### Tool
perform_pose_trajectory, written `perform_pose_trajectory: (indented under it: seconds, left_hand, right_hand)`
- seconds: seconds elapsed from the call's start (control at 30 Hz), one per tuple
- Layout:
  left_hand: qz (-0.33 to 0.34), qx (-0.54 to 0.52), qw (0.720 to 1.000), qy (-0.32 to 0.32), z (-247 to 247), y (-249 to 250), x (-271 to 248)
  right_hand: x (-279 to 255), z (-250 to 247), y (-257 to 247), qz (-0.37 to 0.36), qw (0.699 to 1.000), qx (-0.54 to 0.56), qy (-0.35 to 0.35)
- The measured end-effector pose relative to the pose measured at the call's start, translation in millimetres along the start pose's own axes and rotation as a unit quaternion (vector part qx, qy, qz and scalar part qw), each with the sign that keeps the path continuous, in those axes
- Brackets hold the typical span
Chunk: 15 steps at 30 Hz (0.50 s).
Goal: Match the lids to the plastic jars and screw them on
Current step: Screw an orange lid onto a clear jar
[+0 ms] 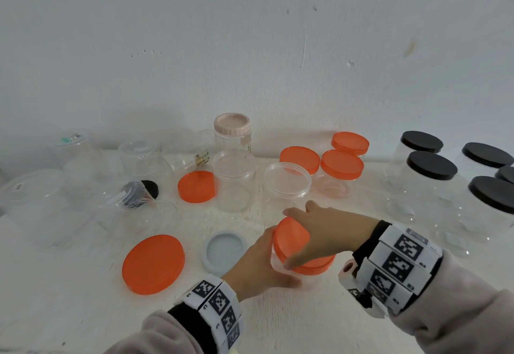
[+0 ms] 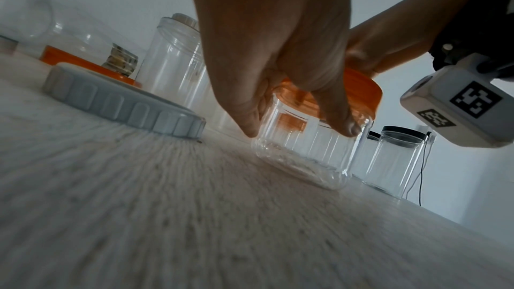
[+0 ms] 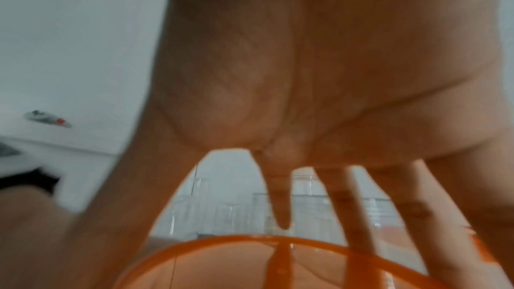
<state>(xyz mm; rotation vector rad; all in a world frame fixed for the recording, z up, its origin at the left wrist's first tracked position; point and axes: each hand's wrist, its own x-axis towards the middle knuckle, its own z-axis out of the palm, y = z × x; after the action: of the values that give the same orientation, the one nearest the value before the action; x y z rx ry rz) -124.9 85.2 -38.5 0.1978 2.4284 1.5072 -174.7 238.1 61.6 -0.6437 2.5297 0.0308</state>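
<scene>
A small clear plastic jar (image 2: 306, 151) stands on the white table near its front, with an orange lid (image 1: 293, 238) on its mouth. My left hand (image 1: 260, 266) grips the jar's body from the left, fingers curled round it (image 2: 278, 87). My right hand (image 1: 314, 231) comes from the right and lies over the orange lid (image 3: 278, 260), thumb and fingers spread round its rim. Two lidless jars (image 1: 235, 180) (image 1: 286, 184) stand just behind. Loose on the table are a large orange lid (image 1: 153, 264), a smaller orange lid (image 1: 196, 187) and a grey lid (image 1: 224, 250).
Three jars capped in orange (image 1: 342, 164) stand at the back middle, several black-capped jars (image 1: 432, 164) at the right. A tall jar with a pink lid (image 1: 232, 125) is against the wall. Clear jars lie on their sides at the left (image 1: 139, 195).
</scene>
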Motion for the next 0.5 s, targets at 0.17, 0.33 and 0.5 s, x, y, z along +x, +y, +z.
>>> perform_pose_trajectory:
  seconds: [0.17, 0.33, 0.5]
  left_hand:
    - [0.008, -0.001, 1.0, 0.005, -0.1, -3.4, 1.2]
    - [0.006, -0.011, 1.0, 0.004, 0.5, -6.3, 2.5]
    - [0.006, -0.015, 1.0, 0.002, 0.6, -6.0, 2.3]
  right_hand:
    - [-2.6, -5.7, 0.3, -0.057, 0.998, -0.01, -0.027]
    - [2.1, 4.1, 0.6, -0.021, 1.0, 0.001, 0.022]
    - [2.4, 6.6, 1.3, -0.005, 0.999, 0.024, 0.022]
